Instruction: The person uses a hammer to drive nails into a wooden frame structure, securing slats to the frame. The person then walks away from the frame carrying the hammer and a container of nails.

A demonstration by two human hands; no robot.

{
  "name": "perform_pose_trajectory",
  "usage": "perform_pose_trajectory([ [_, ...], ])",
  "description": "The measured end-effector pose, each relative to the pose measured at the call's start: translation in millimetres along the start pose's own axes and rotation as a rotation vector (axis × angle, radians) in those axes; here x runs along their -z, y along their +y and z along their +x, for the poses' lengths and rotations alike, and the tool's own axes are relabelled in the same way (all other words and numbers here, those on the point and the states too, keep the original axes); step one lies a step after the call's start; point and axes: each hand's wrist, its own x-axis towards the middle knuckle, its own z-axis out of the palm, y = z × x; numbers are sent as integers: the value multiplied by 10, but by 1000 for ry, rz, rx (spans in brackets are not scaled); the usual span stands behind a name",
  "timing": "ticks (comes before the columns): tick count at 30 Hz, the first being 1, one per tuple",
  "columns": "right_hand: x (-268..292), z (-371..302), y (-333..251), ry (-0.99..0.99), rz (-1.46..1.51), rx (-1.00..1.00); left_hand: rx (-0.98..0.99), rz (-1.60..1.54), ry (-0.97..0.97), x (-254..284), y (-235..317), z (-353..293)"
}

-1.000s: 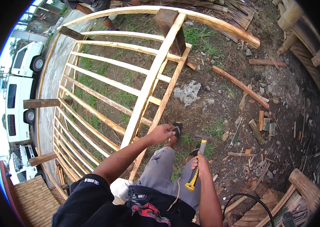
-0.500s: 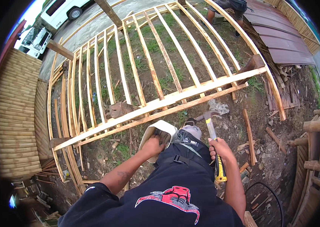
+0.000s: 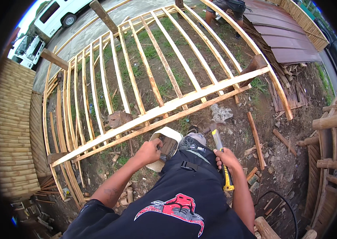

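My right hand (image 3: 227, 158) is wrapped round the handle of a claw hammer (image 3: 218, 140) with a yellow and black grip, its head pointing away from me. My left hand (image 3: 149, 151) is at the left rim of a cream open-topped container (image 3: 175, 132) at my waist, fingers curled together. Whether something small is pinched in them, I cannot make out. Inside the container lie brown, flat strip-like pieces (image 3: 169, 147). Just beyond stands a wooden frame of slats, its front beam (image 3: 156, 113) running across in front of me.
Wooden posts (image 3: 104, 16) hold up the frame. A person (image 3: 236, 12) is at its far right, near dark red roofing sheets (image 3: 276, 36). Bamboo walling (image 3: 13, 127) is at left, bamboo poles (image 3: 330, 123) at right. Loose wood strips (image 3: 256, 139) and a black cable (image 3: 284, 197) lie on the ground.
My left hand has come up out of the container to its rim, showing the brown pieces inside. The right hand still grips the hammer. The whole view has shifted slightly.
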Motion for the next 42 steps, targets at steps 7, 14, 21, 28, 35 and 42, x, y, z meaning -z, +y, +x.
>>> perform_pose_trajectory([
  [7,-16,64,470,100,331,35,38,-639,-461,1020,819,630],
  [14,-389,165,849,195,598,-58,-423,-18,-604,197,1191,1530],
  [21,-1005,1038,981,424,1058,-52,-157,351,-1017,-1043,770,2558],
  [28,-1437,2696,1405,408,1510,-156,-747,955,-1143,-2331,-99,3792],
  [35,-1489,4216,1953,590,1758,180,-631,1347,-1163,-3962,-184,5268],
  [42,-1843,5404,1320,125,1961,113,-907,1739,-1532,-4676,-991,5740],
])
